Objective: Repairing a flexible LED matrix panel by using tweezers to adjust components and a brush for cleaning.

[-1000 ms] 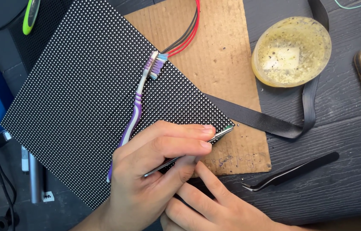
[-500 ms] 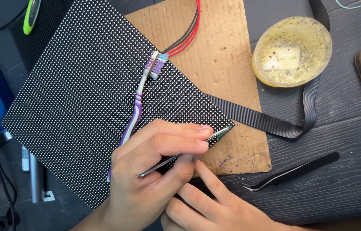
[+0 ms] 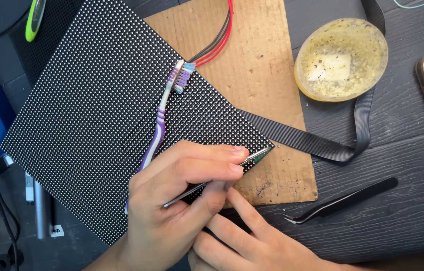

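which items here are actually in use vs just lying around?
In use:
- left hand gripping thin silver metal tweezers
- black dotted LED matrix panel, tweezer tip at its corner
- right hand beside the panel edge

Lying about:
- purple and white toothbrush
- black curved tweezers
- round yellowish dish
- black flat ribbon cable

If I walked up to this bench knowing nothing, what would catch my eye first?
Probably the big black panel of tiny white dots lying tilted across the middle, with a purple and white toothbrush resting on it. At its right corner, the left hand pinches thin metal tweezers against the edge, while a round yellowish dish sits at the upper right.
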